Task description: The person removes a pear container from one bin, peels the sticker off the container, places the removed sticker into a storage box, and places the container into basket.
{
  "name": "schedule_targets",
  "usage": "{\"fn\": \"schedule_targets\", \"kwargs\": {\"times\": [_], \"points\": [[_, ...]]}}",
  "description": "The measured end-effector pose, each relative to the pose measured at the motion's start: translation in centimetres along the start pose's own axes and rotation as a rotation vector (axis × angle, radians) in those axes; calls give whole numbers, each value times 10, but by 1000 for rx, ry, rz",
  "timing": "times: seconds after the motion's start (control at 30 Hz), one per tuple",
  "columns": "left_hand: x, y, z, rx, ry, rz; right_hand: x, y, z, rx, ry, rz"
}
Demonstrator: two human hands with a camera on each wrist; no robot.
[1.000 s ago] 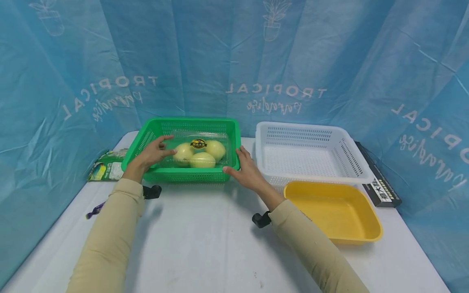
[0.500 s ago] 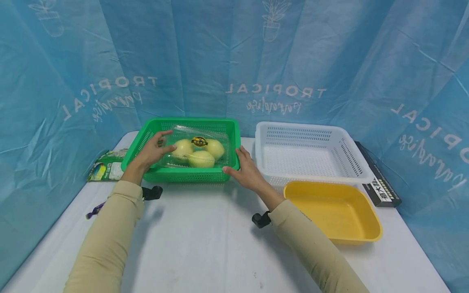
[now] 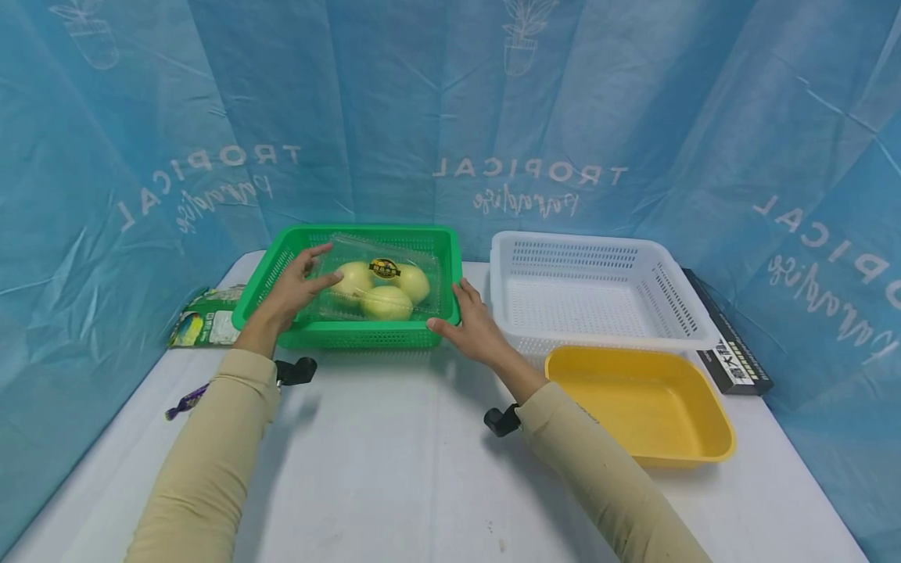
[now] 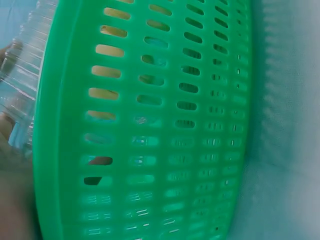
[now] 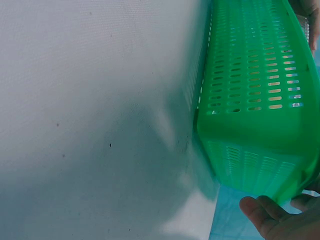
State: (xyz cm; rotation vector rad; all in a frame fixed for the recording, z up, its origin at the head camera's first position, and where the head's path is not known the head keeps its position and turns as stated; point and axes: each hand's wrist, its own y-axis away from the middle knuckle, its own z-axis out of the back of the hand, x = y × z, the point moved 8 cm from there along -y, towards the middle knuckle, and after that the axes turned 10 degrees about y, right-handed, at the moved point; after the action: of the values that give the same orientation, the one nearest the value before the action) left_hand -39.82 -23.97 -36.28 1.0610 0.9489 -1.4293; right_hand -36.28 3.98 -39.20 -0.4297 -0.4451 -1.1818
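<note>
My left hand (image 3: pixel 294 288) holds the left end of a clear plastic clamshell box (image 3: pixel 320 301), thumb and fingers spread across it. Inside the box are three round, pale yellow-green fruits (image 3: pixel 387 303), under a lid with a black and gold label (image 3: pixel 384 268). The box sits tilted in a green perforated basket (image 3: pixel 352 338), its left end raised. At the basket's front right corner, my right hand (image 3: pixel 479 328) grips the rim, thumb on the front and fingers along the right side. The left wrist view shows blurred fingers against the ribbed clear plastic, beyond the green basket wall (image 4: pixel 165 112).
A white perforated basket (image 3: pixel 577 305) stands to the right, with a yellow tray (image 3: pixel 637 403) in front of it. A black box (image 3: pixel 732 356) lies right of them. At left lie a green packet (image 3: pixel 204 319) and a purple wrapper (image 3: pixel 186 400). Blue curtains (image 3: pixel 450 117) enclose the table.
The clear box has tilted, its left and far side rising as my left hand lifts slightly. My right hand stays on the basket's corner.
</note>
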Motion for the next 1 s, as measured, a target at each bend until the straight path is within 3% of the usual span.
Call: {"fn": "schedule_targets", "kwargs": {"times": [0.4,0.67,1.0], "points": [[-26,15,-14,33,100,7,-1,0,0,-6,-17,0],[-11,5,-11,-1,88,-2,-1,0,0,-10,-10,-2],[-10,5,-10,-34,135,-1,-1,-1,-1,-8,-9,-2]]}}
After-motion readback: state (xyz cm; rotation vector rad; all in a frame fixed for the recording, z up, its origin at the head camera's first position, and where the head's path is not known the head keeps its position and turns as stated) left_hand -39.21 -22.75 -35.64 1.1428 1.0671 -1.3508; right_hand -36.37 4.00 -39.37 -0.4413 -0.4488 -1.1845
